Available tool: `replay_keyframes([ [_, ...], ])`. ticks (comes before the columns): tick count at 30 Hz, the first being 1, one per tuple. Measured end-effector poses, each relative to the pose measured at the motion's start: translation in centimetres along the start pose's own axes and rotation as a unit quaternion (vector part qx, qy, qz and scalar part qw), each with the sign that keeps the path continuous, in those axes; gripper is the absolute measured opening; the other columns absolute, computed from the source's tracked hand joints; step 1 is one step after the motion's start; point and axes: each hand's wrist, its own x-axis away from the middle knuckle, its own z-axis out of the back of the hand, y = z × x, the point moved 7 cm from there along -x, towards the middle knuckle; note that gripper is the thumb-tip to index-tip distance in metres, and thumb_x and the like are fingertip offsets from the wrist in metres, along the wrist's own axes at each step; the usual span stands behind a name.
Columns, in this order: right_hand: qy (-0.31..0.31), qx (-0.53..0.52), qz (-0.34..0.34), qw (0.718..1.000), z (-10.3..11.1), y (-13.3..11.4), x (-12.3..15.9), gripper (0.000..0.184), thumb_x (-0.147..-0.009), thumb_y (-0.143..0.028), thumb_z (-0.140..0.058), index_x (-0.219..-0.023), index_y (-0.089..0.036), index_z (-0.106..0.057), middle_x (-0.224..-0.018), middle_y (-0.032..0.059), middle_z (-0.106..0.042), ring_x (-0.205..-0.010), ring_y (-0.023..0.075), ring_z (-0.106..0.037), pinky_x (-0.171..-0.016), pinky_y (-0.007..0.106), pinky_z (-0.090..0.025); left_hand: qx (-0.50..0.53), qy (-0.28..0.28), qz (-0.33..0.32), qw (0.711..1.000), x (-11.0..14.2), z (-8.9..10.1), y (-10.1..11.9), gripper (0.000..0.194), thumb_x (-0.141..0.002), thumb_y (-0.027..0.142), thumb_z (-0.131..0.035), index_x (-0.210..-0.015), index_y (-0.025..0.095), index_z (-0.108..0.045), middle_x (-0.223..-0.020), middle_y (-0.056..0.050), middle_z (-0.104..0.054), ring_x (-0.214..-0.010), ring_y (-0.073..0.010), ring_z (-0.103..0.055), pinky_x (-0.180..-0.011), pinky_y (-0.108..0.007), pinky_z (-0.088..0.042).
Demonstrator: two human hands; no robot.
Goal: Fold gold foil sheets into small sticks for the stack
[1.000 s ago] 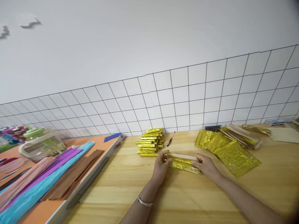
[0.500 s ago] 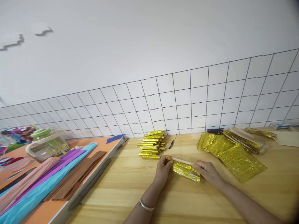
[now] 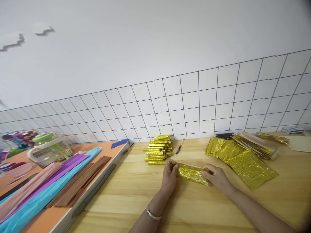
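The left hand (image 3: 169, 177) and the right hand (image 3: 218, 177) hold a shiny gold foil sheet (image 3: 191, 174), near a pile of narrow gold foil strips (image 3: 159, 150).

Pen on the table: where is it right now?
In the head view, the pen lies on the wooden table, just right of the pile of gold strips and beyond the left hand.

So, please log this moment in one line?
left hand: holds gold foil, left end; right hand: holds its right end; gold bundles: stacked beyond; pen: beside bundles
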Motion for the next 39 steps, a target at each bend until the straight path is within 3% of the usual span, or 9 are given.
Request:
replay_keyframes([
  [6, 0.008, -0.005, 0.008, 1.000, 0.7, -0.7, 0.1, 0.032, -0.083, -0.047, -0.046, -0.074, -0.020, -0.059, -0.064, -0.0013, -0.056, -0.062, 0.0151, -0.050, -0.056, 0.024, -0.039, 0.059, -0.016, 0.024, 0.998, -0.1, -0.1, -0.3, 0.040, -0.080, 0.031, -0.057, -0.115, 0.021, -0.042, -0.075, 0.003, -0.050, -0.059, -0.0075, -0.046, -0.053, -0.018, -0.037],
  [11, 0.017, 0.002, 0.014, 1.000, 1.1, -1.0, 0.0, 0.030, -0.085, -0.045, -0.043, -0.081, -0.021, -0.061, -0.076, 0.0008, -0.063, -0.073, 0.0185, -0.056, -0.065, 0.026, -0.043, 0.072, -0.023, 0.041, 0.996, -0.2, 0.0, -0.8, 0.035, -0.075, 0.033, -0.063, -0.106, 0.018, -0.052, -0.080, 0.000, -0.054, -0.065, -0.0083, -0.049, -0.059, -0.019, -0.038],
  [17, 0.020, 0.006, 0.010, 1.000, 1.2, -1.1, 0.1, 0.032, -0.086, -0.045, -0.040, -0.086, -0.021, -0.062, -0.078, 0.0013, -0.064, -0.074, 0.0193, -0.056, -0.066, 0.027, -0.044, 0.080, -0.038, 0.069, 0.994, -0.2, -0.2, -1.4, 0.033, -0.072, 0.035, -0.066, -0.099, 0.017, -0.057, -0.068, 0.004, -0.050, -0.054, -0.0054, -0.040, -0.053, -0.018, -0.033],
  [26, 0.009, 0.019, -0.001, 1.000, 0.8, -0.5, -0.1, 0.031, -0.085, -0.044, -0.041, -0.089, -0.022, -0.063, -0.081, 0.0012, -0.066, -0.074, 0.0188, -0.057, -0.064, 0.027, -0.045, -0.023, -0.015, 0.027, 0.999, -0.3, 0.2, -1.4, 0.025, -0.080, 0.036, -0.055, -0.095, 0.016, -0.058, -0.073, 0.001, -0.054, -0.060, -0.0089, -0.045, -0.056, -0.020, -0.037],
  [31, 0.008, 0.112, 0.000, 0.994, 0.5, -0.1, -0.3, 0.029, -0.086, -0.042, -0.038, -0.086, -0.024, -0.061, -0.074, 0.0002, -0.065, -0.068, 0.0181, -0.058, -0.061, 0.027, -0.043, -0.100, -0.020, -0.002, 0.995, -0.2, 0.1, -1.2, 0.013, -0.081, 0.028, -0.053, -0.088, 0.018, -0.058, -0.077, 0.000, -0.057, -0.071, -0.0127, -0.051, -0.066, -0.023, -0.040],
  [35, 0.017, 0.219, 0.002, 0.976, 0.7, -0.2, -0.2, 0.022, -0.085, -0.037, -0.041, -0.080, -0.024, -0.059, -0.075, 0.0005, -0.064, -0.071, 0.0186, -0.058, -0.060, 0.027, -0.039, -0.244, -0.038, -0.034, 0.968, -0.3, 0.0, -1.2, 0.019, -0.083, 0.020, -0.047, -0.098, 0.020, -0.057, -0.088, -0.003, -0.061, -0.081, -0.0165, -0.056, -0.075, -0.027, -0.042],
  [39, 0.010, 0.247, 0.004, 0.969, 0.3, -0.1, -0.2, 0.020, -0.083, -0.034, -0.043, -0.080, -0.024, -0.060, -0.080, 0.0021, -0.064, -0.078, 0.0200, -0.058, -0.065, 0.028, -0.040, -0.336, -0.063, -0.067, 0.937, 0.0, -0.7, -0.1, 0.033, -0.079, 0.011, -0.048, -0.108, 0.023, -0.057, -0.104, -0.007, -0.058, -0.094, -0.0216, -0.054, -0.086, -0.035, -0.039],
])
